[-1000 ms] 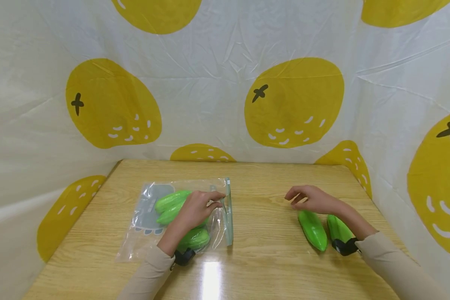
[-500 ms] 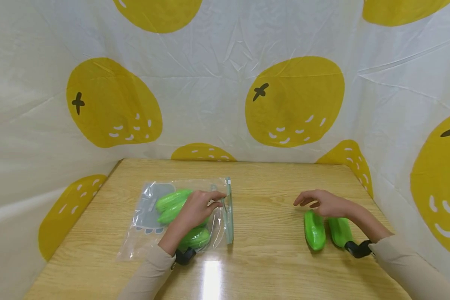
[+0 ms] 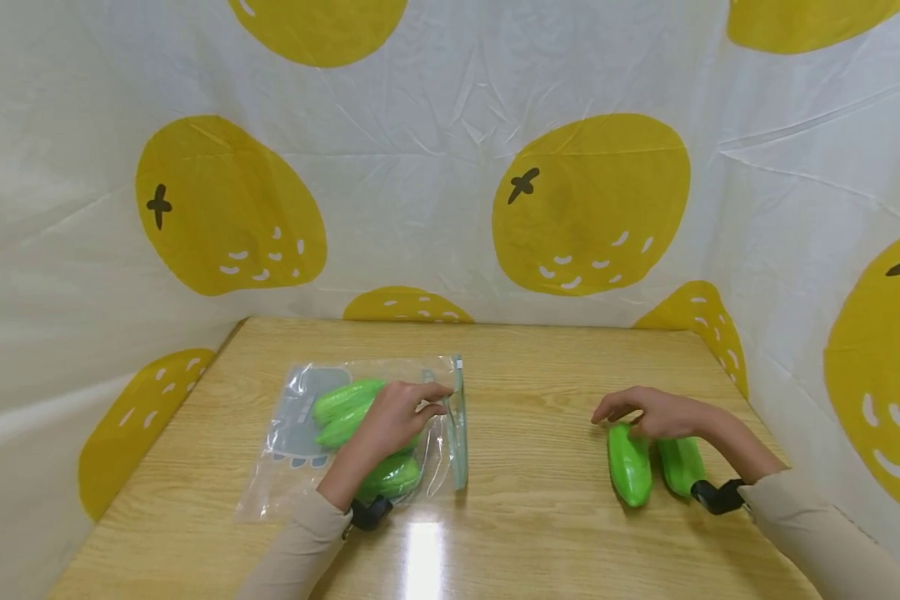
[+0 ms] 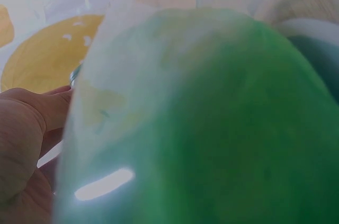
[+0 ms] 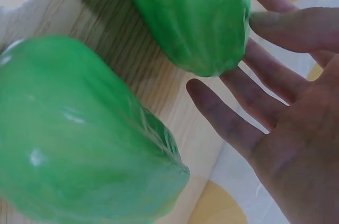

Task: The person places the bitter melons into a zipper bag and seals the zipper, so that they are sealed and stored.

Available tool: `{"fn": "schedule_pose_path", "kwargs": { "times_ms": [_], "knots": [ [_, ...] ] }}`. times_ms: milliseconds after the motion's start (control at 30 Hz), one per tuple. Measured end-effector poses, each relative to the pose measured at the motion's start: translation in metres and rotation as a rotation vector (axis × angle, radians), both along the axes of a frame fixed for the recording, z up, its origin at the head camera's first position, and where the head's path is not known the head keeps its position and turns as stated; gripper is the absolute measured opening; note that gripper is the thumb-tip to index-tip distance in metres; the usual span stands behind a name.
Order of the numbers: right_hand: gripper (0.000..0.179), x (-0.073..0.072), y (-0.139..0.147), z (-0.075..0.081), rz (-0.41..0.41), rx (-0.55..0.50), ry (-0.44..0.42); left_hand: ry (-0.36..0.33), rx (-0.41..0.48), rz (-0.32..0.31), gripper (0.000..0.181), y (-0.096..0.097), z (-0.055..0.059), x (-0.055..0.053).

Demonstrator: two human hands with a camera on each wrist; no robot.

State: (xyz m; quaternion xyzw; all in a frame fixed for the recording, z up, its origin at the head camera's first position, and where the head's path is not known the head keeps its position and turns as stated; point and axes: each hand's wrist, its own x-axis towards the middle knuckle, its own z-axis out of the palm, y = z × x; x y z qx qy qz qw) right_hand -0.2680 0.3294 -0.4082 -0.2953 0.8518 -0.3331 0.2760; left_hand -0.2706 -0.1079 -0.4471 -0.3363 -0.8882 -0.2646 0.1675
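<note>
My left hand point(image 3: 401, 417) pinches the zip edge of a clear plastic bag point(image 3: 307, 421) with thumb and forefinger. Several green ridged cucumber-like vegetables point(image 3: 341, 402) lie inside it, partly hidden by the hand. One bulks large and blurred behind the plastic in the left wrist view. On the right lie two loose ones, a nearer-to-centre green vegetable point(image 3: 630, 471) and a second green vegetable point(image 3: 681, 465) beside it. My right hand point(image 3: 660, 412) is over their far ends; in the right wrist view its thumb point(image 5: 280, 30) touches one tip, fingers spread and fairly straight.
Wooden table point(image 3: 528, 517) lies between the bag and the loose vegetables. A white curtain point(image 3: 420, 208) printed with yellow fruit encloses the back and both sides.
My right hand has shifted right and slightly nearer me, and the loose vegetable under it has swung straighter. The left hand and the bag have stayed in place.
</note>
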Motion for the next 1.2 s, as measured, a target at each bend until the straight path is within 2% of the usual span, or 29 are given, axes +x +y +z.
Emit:
{"fn": "schedule_pose_path", "kwargs": {
  "times_ms": [233, 367, 533, 667, 967, 1200],
  "knots": [
    [0.08, -0.001, 0.002, 0.002, 0.05, 0.002, -0.045, 0.0, -0.001, -0.003, 0.024, 0.0, 0.0, 0.001],
    [0.073, 0.0, 0.002, 0.003, 0.09, 0.026, -0.018, 0.0, -0.004, 0.001, 0.025, 0.0, 0.001, 0.002],
    [0.062, 0.002, 0.002, 0.002, 0.091, 0.042, 0.012, 0.009, -0.004, 0.005, 0.025, 0.001, 0.003, 0.003],
    [0.06, 0.0, 0.002, 0.0, 0.086, 0.046, -0.014, 0.001, -0.007, 0.004, 0.025, 0.001, 0.004, 0.003],
    [0.055, -0.003, 0.006, -0.009, 0.036, 0.007, -0.058, -0.015, -0.006, -0.005, 0.025, 0.002, 0.001, 0.0],
    [0.053, -0.003, 0.003, -0.012, 0.002, 0.007, -0.015, -0.021, -0.002, 0.003, 0.025, 0.002, 0.001, 0.0]
  ]
}}
